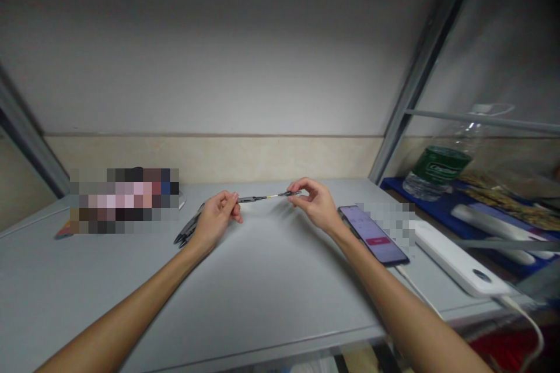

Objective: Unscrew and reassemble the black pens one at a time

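Above the middle of the grey desk, my left hand (217, 214) pinches the black barrel of a pen (254, 199). A thin, light refill (274, 196) runs from that barrel toward a small dark pen part (289, 193). The fingertips of my right hand (312, 203) are closed on this small part. Several dark pens (186, 234) lie beside my left wrist, partly hidden by the hand.
A lit phone (371, 234) with a cable lies right of my right forearm, beside a white power bank (459, 259). Farther right, a green-labelled bottle (441, 163) stands on a blue shelf (394, 189). Blurred items (125, 201) sit at the left rear. A wall borders the desk (262, 291).
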The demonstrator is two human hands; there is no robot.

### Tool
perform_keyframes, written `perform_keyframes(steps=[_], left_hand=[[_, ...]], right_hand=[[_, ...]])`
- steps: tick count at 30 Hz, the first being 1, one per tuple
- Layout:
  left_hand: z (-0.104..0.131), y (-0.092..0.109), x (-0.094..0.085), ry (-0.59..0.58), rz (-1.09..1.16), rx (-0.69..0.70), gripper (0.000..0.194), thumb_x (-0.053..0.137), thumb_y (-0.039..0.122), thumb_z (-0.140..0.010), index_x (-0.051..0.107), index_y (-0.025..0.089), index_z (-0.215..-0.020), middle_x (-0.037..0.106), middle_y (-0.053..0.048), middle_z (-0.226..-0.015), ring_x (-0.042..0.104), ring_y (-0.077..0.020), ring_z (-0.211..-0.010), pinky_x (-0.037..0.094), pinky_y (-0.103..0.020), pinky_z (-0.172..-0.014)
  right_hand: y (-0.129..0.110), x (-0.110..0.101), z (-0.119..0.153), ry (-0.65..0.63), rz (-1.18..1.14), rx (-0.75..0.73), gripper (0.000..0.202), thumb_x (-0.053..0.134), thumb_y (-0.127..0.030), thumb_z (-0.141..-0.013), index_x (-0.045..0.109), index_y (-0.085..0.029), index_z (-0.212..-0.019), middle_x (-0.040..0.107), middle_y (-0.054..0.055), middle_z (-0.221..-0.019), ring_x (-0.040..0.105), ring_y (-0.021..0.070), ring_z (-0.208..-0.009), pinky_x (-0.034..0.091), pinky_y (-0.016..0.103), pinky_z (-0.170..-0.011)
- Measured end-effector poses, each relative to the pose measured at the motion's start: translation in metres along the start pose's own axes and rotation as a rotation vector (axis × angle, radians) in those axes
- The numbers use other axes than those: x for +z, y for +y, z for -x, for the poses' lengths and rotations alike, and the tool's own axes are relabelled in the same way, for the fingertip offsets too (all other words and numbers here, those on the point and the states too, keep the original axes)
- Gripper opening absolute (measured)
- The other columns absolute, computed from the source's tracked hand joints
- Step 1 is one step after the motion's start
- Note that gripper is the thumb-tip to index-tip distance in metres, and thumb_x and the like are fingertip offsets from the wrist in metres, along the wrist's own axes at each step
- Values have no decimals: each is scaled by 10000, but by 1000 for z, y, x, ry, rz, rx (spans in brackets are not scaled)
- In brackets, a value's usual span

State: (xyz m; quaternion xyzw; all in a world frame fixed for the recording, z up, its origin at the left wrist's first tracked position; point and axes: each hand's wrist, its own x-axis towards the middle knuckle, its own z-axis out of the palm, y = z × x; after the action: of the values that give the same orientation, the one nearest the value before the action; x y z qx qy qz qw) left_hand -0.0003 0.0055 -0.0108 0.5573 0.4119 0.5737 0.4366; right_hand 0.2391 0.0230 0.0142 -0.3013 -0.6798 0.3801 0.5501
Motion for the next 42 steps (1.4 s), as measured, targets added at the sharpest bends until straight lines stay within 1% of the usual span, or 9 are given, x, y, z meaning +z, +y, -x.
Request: perform_keyframes(steps=[4, 7, 11, 16, 22, 30, 35, 39, 42], left_hand=[[-3, -2, -3, 39, -39, 38, 300, 591, 433, -779, 504, 162, -688, 545, 38, -587, 555, -90, -530, 447, -220, -581], [-4, -2, -5, 74, -21, 51, 280, 606, 423, -773, 522, 161, -722, 547, 39, -590, 560, -86, -555, 446, -208, -594], [-7, 1, -10, 133, -7, 76, 275, 612, 422, -768, 534, 158, -757, 546, 38, -590, 560, -86, -552, 440, -203, -577], [-8, 3, -13, 160, -18, 84, 295, 623, 443, -750, 540, 160, -757, 554, 37, -590, 566, -91, -549, 433, -199, -558], [-7, 3, -10, 154, -43, 89, 297, 616, 446, -755, 542, 158, -754, 553, 35, -585, 571, -95, -550, 431, -197, -558], [-7, 3, -11, 134, -58, 77, 284, 613, 426, -764, 539, 153, -743, 555, 29, -591, 572, -98, -561, 439, -204, -579], [-5, -1, -7, 89, -33, 69, 274, 616, 413, -766, 532, 155, -729, 553, 30, -599, 566, -93, -567, 441, -204, -592], [-1, -5, -1, 23, -22, 47, 263, 604, 405, -779, 534, 155, -733, 563, 27, -624, 571, -94, -578, 460, -222, -630], [2, -5, 2, -18, -31, 27, 260, 599, 404, -781, 534, 156, -735, 570, 24, -634, 580, -101, -593, 468, -234, -650]], right_hand=[[3, -3, -3, -8, -21, -4, 194, 690, -222, -681, 574, -181, -831, 566, 47, -880, 540, 176, -856, 508, 263, -611], [7, -6, -5, 31, -49, 13, 271, 711, -235, -660, 562, -188, -881, 578, 50, -887, 554, 196, -886, 511, 270, -596], [9, -12, -8, 107, -97, 21, 312, 732, -253, -645, 550, -189, -891, 595, 43, -870, 574, 186, -841, 507, 268, -583], [11, -15, -10, 170, -125, 27, 357, 746, -250, -626, 550, -191, -919, 604, 31, -874, 580, 155, -785, 517, 258, -585], [13, -14, -10, 175, -149, 27, 358, 760, -243, -609, 568, -192, -907, 615, 29, -859, 582, 153, -765, 517, 255, -573], [9, -11, -8, 140, -149, 28, 248, 745, -227, -634, 590, -174, -819, 585, 27, -846, 562, 154, -764, 527, 264, -570], [8, -5, -6, 115, -138, 32, 216, 740, -221, -638, 612, -168, -803, 594, 30, -830, 564, 156, -751, 525, 268, -574], [8, 5, -1, 76, -117, 91, 197, 734, -243, -642, 659, -156, -802, 628, 55, -844, 584, 168, -761, 523, 280, -599], [10, 9, 1, 67, -66, 143, 226, 735, -266, -640, 689, -146, -827, 654, 64, -838, 598, 153, -694, 504, 285, -626]])
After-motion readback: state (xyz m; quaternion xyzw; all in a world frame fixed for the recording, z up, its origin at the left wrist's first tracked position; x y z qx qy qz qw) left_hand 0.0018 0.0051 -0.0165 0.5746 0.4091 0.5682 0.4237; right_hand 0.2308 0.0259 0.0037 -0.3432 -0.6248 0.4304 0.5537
